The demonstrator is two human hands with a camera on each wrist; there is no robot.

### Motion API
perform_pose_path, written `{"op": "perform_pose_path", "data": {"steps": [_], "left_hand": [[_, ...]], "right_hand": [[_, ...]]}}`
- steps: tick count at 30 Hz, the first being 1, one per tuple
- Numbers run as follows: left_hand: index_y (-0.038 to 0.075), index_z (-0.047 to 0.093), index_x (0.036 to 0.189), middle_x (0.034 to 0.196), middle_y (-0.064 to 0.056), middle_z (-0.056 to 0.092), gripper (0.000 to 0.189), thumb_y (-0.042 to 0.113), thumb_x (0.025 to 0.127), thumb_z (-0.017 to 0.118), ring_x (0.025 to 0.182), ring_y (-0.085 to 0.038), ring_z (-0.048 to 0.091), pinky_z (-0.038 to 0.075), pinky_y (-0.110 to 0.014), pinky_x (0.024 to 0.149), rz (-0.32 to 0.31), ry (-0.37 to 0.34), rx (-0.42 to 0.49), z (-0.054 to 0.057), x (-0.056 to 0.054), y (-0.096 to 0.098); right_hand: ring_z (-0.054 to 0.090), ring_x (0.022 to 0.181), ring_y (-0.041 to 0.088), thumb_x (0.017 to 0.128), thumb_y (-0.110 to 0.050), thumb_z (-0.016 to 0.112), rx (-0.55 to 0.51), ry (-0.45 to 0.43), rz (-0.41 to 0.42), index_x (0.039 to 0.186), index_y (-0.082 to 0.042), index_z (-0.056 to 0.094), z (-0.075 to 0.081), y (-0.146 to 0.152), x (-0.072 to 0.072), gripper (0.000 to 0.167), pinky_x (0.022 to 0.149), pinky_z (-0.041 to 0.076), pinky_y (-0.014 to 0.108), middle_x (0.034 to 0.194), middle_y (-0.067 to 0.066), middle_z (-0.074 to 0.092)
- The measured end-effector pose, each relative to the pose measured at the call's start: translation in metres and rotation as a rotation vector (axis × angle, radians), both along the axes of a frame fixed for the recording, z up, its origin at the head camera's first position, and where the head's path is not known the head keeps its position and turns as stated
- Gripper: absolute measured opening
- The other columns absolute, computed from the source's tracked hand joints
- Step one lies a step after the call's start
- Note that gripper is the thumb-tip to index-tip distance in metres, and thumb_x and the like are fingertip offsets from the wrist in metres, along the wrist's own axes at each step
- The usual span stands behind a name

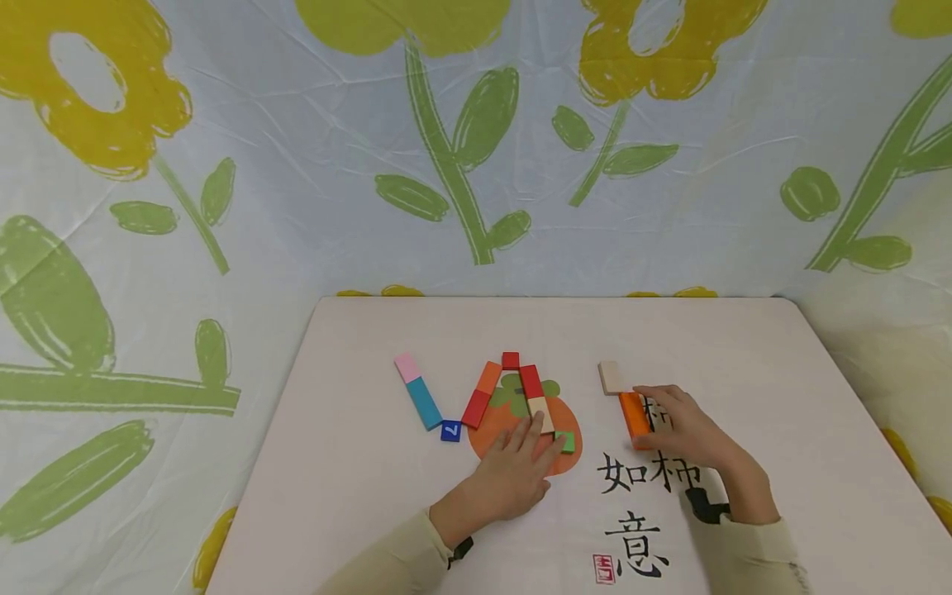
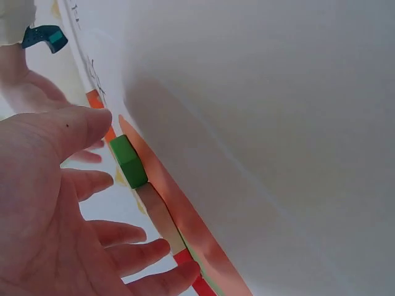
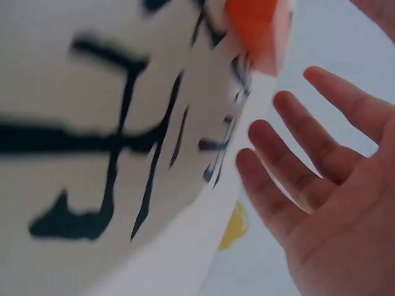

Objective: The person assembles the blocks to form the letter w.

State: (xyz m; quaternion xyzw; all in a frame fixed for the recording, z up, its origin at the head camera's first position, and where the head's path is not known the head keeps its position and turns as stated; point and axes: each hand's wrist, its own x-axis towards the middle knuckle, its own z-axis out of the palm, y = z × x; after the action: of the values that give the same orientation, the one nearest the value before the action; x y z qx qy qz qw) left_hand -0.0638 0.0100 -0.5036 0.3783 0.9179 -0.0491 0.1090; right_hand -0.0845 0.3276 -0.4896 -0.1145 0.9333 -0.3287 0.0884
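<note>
My left hand (image 1: 509, 479) spreads over the printed persimmon, its straight fingertips close to a cream block (image 1: 540, 409) and a green block (image 1: 568, 443). In the left wrist view those fingers lie beside the row where the green block (image 2: 129, 162) meets the cream one. On the right, my right hand (image 1: 687, 430) is around an orange block (image 1: 635, 420), thumb near its lower end and a finger near its upper end. The right wrist view shows straight fingers with a gap to the orange block (image 3: 259, 31). Another cream block (image 1: 610, 378) adjoins the orange block's upper end.
Leftward runs a crooked line of blocks: pink (image 1: 406, 368), light blue (image 1: 425, 403), dark blue with a 7 (image 1: 450, 430), red (image 1: 476, 409), orange (image 1: 488, 378), small red (image 1: 511, 360) and long red (image 1: 531, 381). Black characters (image 1: 638, 545) mark the pale table (image 1: 335, 496); flowered cloth (image 1: 297, 207) surrounds it.
</note>
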Motion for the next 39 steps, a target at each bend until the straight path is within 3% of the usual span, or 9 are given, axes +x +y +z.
{"op": "perform_pose_path", "data": {"steps": [15, 26, 34, 39], "left_hand": [[0.032, 0.016, 0.161, 0.165, -0.013, 0.016, 0.072, 0.052, 0.101, 0.051, 0.146, -0.034, 0.029, 0.041, -0.052, 0.106, 0.019, -0.023, -0.028, -0.001, -0.001, 0.001], [0.033, 0.015, 0.161, 0.165, -0.012, 0.014, 0.072, 0.052, 0.101, 0.05, 0.146, -0.033, 0.028, 0.039, -0.052, 0.107, 0.019, -0.005, -0.079, -0.002, 0.0, 0.002], [0.033, 0.015, 0.162, 0.165, -0.012, 0.014, 0.073, 0.052, 0.101, 0.051, 0.146, -0.033, 0.029, 0.039, -0.052, 0.107, 0.018, -0.005, -0.08, -0.001, 0.0, 0.002], [0.033, 0.015, 0.161, 0.166, -0.012, 0.013, 0.073, 0.052, 0.1, 0.052, 0.146, -0.033, 0.028, 0.039, -0.052, 0.108, 0.021, -0.017, -0.078, -0.001, 0.0, 0.002]], "right_hand": [[0.032, 0.124, 0.052, 0.07, -0.035, 0.092, 0.115, -0.081, 0.06, 0.151, -0.003, 0.036, -0.008, 0.008, -0.006, 0.104, 0.09, 0.04, 0.072, 0.142, 0.033, 0.036], [0.034, 0.12, 0.05, 0.066, -0.016, 0.092, 0.143, -0.07, 0.049, 0.147, -0.003, 0.041, -0.013, 0.007, -0.008, 0.097, 0.087, 0.045, 0.068, 0.14, 0.031, 0.037], [0.034, 0.12, 0.05, 0.066, -0.017, 0.092, 0.113, -0.052, 0.041, 0.146, -0.003, 0.042, -0.014, 0.008, -0.009, 0.095, 0.087, 0.045, 0.069, 0.139, 0.031, 0.039], [0.038, 0.118, 0.048, 0.066, -0.027, 0.093, 0.084, -0.057, 0.003, 0.145, -0.002, 0.042, -0.017, 0.007, -0.007, 0.097, 0.087, 0.045, 0.066, 0.138, 0.03, 0.042]]}}
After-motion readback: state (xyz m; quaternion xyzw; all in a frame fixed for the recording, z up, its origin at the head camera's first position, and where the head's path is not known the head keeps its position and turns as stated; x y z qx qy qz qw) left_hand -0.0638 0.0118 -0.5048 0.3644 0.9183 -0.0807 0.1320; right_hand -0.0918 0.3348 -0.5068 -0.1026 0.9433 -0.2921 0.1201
